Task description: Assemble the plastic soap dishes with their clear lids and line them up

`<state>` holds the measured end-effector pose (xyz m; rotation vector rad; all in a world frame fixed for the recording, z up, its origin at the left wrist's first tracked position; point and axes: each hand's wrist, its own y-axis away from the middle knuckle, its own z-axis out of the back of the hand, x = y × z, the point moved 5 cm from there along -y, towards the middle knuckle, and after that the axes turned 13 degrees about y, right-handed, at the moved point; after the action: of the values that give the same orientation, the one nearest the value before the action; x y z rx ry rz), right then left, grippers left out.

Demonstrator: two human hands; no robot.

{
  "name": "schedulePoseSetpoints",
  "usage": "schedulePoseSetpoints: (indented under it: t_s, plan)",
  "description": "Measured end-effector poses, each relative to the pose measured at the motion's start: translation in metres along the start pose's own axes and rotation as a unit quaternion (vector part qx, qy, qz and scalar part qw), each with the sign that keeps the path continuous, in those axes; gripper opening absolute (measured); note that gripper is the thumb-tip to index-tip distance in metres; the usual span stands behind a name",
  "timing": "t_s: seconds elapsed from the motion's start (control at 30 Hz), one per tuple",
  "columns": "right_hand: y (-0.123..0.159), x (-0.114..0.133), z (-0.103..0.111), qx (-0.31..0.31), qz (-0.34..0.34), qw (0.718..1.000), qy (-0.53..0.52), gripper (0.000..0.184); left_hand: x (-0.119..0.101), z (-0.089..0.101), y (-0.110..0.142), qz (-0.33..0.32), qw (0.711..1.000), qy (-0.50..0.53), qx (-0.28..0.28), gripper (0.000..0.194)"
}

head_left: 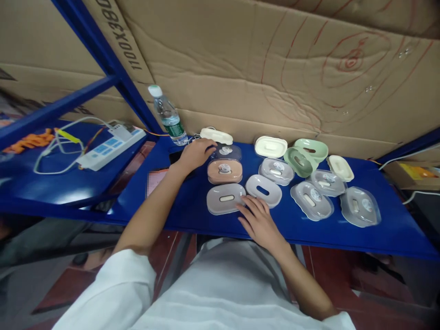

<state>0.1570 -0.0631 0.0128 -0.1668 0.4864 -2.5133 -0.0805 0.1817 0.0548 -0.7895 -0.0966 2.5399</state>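
My left hand (196, 154) reaches to the back row, its bent fingers at the left edge of a clear plastic lid (231, 151) with a round sticker. A cream oval piece (217, 136) lies just behind those fingers. In front of the lid is a peach soap dish (224, 172) under a clear cover. My right hand (258, 221) has its fingers spread, with the fingertips on the right end of a grey soap dish (220, 200). Beside it, another grey dish (271, 192) shows an open oval slot in its middle.
Several covered grey dishes (312, 200), green dishes (311, 149) and cream dishes (271, 146) occupy the right side of the blue table (275, 229). A water bottle (171, 121) stands at the back left. Farther left lies a power strip (112, 149) with cables. Cardboard walls the back.
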Motion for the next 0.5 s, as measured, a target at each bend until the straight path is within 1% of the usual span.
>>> schedulePoseSetpoints:
  t_s: [0.07,0.17,0.27,0.3,0.4,0.5]
  plan:
    - [0.0,0.0,0.0,0.0,0.0,1.0,-0.005,0.041,-0.001,-0.006,-0.003,-0.005,0.999,0.016,0.031,0.051]
    - [-0.001,0.0,-0.001,-0.001,-0.002,1.0,-0.008,0.041,0.0,-0.019,-0.017,-0.011,0.994,0.031,0.1,0.067]
    - [-0.001,-0.001,-0.001,-0.002,-0.006,1.0,-0.013,0.041,-0.001,-0.025,-0.038,-0.013,0.991,0.033,0.129,0.084]
    - [-0.001,-0.001,-0.001,-0.002,-0.006,1.0,-0.014,0.04,-0.001,-0.027,-0.043,-0.01,0.99,0.028,0.14,0.086]
    - [0.0,-0.001,-0.001,-0.001,-0.007,1.0,-0.016,0.039,-0.003,-0.032,-0.054,-0.004,0.985,0.007,0.175,0.078]
    - [0.0,-0.001,-0.002,-0.002,-0.01,1.0,-0.014,0.039,-0.003,-0.03,-0.052,-0.007,0.981,-0.002,0.192,0.064]
